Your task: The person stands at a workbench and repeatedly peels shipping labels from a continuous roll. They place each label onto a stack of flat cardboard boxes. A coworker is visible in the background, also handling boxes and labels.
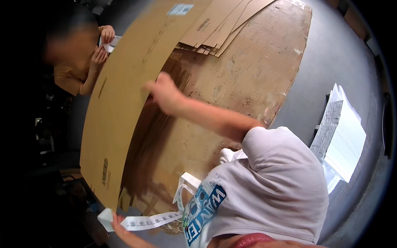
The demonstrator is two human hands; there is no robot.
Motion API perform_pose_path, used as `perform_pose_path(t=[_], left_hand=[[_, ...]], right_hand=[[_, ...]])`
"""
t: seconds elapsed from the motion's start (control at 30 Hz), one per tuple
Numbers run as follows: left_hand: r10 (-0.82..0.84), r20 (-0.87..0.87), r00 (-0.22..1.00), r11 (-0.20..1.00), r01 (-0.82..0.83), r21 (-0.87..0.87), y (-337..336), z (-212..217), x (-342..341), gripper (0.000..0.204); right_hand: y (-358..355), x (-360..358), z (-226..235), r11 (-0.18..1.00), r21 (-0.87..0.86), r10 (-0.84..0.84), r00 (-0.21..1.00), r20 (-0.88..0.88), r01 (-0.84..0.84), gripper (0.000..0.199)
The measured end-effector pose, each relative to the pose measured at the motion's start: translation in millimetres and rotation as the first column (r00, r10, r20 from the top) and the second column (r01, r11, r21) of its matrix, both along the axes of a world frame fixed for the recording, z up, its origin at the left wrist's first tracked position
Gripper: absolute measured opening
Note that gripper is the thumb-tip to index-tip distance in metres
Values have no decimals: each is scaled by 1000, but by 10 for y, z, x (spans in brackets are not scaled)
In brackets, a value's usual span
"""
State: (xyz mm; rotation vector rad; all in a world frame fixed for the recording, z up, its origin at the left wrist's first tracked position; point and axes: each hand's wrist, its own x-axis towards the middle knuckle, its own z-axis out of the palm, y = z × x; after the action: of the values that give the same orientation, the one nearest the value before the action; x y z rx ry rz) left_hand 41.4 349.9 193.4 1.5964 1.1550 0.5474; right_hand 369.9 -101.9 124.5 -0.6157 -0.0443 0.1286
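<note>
A large flat brown cardboard sheet (120, 95) lies at a slant in front of me, over a stack of more cardboard. My right hand (164, 94), blurred by motion, is closed at the sheet's near edge, its fingers overlapping it. My left hand (118, 224) is at the sheet's lower corner, its fingers closed on a white strip of printed labels (153, 221). One end of the strip folds out past that hand, and the other runs back toward my shirt. What the fingertips do under the strip is hidden.
More flat cardboard pieces (217, 27) lie at the worn tabletop's (252, 74) far end. Across the table, a co-worker's hands (103, 47) hold something white. A stack of white sheets (343, 136) stands on the right. A white looped band (186, 186) lies near my shirt.
</note>
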Motion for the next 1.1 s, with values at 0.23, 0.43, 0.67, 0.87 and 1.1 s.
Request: perform_pose_path(t=[0.23, 0.43, 0.67, 0.87, 1.1], left_hand=[[-467, 494, 734, 716, 642, -276, -3432, -1101, 2573, 18], [-730, 421, 539, 506, 840, -199, -4296, -960, 3193, 27], [-825, 116, 553, 563, 785, 258, -3782, -441, 3021, 32], [-655, 62, 753, 747, 633, 201, -3491, -511, 2983, 33], [-621, 275, 735, 771, 636, 40, -3542, -309, 3064, 43]], right_hand=[[-1385, 721, -94, 891, -277, -353, 932, 79, 361, 37], [-2203, 1672, -722, 793, -503, -397, 918, 2, 344, 34], [-3251, 2774, -2038, 627, -725, -507, 856, -103, 284, 21], [-3755, 2996, -3230, 33, -999, -620, 784, -39, -23, 39], [-2347, 1916, -1345, 146, -811, -270, 811, 519, 567, 22]])
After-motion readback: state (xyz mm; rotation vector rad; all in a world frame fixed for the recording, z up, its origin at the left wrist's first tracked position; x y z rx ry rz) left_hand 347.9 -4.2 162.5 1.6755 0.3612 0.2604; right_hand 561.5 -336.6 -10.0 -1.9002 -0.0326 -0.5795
